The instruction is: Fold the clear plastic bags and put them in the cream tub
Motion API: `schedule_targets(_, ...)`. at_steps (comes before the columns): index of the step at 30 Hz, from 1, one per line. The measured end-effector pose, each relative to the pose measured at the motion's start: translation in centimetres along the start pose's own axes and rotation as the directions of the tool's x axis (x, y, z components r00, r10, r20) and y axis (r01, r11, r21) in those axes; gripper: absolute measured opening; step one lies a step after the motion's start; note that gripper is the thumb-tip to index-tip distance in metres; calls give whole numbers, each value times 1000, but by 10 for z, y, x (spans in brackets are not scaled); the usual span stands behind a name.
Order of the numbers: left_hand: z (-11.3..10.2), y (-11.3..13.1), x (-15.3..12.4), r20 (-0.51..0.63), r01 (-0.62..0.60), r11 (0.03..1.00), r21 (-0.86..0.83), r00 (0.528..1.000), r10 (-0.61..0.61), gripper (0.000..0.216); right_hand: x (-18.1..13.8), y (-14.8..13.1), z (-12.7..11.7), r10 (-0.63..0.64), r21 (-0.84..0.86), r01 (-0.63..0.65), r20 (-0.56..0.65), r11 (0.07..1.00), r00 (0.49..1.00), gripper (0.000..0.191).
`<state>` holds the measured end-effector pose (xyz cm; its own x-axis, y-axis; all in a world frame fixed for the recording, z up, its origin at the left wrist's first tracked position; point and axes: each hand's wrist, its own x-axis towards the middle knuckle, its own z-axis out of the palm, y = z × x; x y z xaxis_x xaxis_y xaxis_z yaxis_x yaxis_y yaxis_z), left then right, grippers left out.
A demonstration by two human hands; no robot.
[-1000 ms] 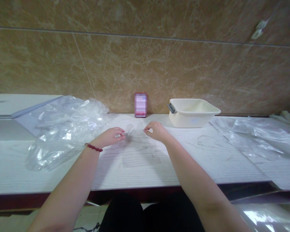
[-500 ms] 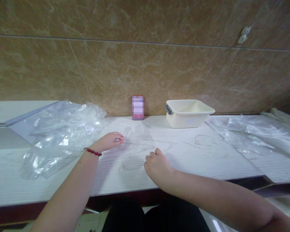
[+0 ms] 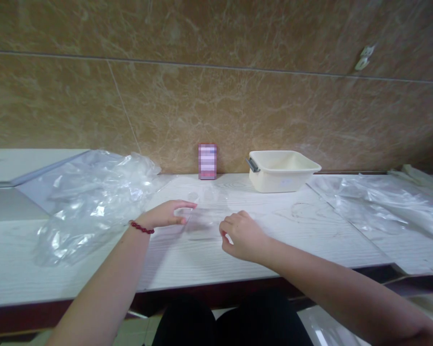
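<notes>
Clear, glossy plastic makes up the thin sheet (image 3: 210, 196) that lies on the table (image 3: 296, 226) between the two hands, so see-through that the wood grain shows beneath it. It should weigh next to nothing, fold limply, slide easily and crease or stretch if tugged hard; an edge or corner, pinched flat between thumb and forefinger, looks the best place to hold it. The left hand (image 3: 168, 214) is at its left side, thumb and forefinger spread apart, with a string of round red beads (image 3: 142, 228) at the wrist. The right hand (image 3: 244, 236) is at the near right side, fingers curled and thumb bent in; with film this clear, I cannot tell whether it pinches an edge.

Crumpled, shiny plastic (image 3: 97, 202) heaps up at the left, its folds sharp with glints, next to a pale, flat-sided box (image 3: 0, 204). Smooth cream walls and rounded corners shape the tub (image 3: 277, 182), which has a grey handle (image 3: 253, 165). Behind, a phone (image 3: 207, 162) stands upright before the polished, veined brown wall (image 3: 238, 110). More wrinkled wrapping (image 3: 375, 204) spreads flatter at the right.
</notes>
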<state>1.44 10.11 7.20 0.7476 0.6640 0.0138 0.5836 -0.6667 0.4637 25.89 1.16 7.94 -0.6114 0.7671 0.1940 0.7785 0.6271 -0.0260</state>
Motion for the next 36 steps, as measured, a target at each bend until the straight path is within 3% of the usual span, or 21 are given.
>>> schedule_targets(5,0,8,0,35,-120,980,-160,991,127,86,11,23,-12,40,283,-15,-81,959,996,9)
schedule_targets(9,8,10,4,22,-36,987,-157,999,40,78,27,43,-12,127,461,-70,-93,884,988,7)
schedule_targets(11,15,8,9,-19,23,986,-166,999,-27,62,34,51,-8,185,536,-112,-84,837,979,4)
schedule_targets(15,27,3,19,-161,70,972,-223,981,-108,36,44,62,3,256,758,-153,-19,634,967,12)
schedule_targets(18,32,-1,25,-246,110,956,-273,952,-180,34,48,75,12,296,895,-169,44,413,954,25)
schedule_targets(21,36,-6,29,-263,165,923,-347,928,-265,35,51,91,17,290,912,-261,169,316,942,39)
schedule_targets(25,42,-12,34,-256,183,847,-500,903,-346,39,61,108,19,218,786,-502,452,362,865,40)
schedule_targets(27,44,-15,36,-268,198,811,-551,878,-396,39,66,110,18,172,731,-557,536,395,826,34)
schedule_targets(31,48,-20,39,-265,215,726,-653,833,-486,38,68,105,19,143,753,-540,529,375,837,24)
schedule_targets(34,51,-22,42,-243,170,652,-739,835,-494,37,66,101,25,261,742,-533,465,407,846,15)
schedule_targets(36,52,-24,43,-229,142,595,-791,834,-502,41,66,100,31,353,699,-532,401,479,845,14)
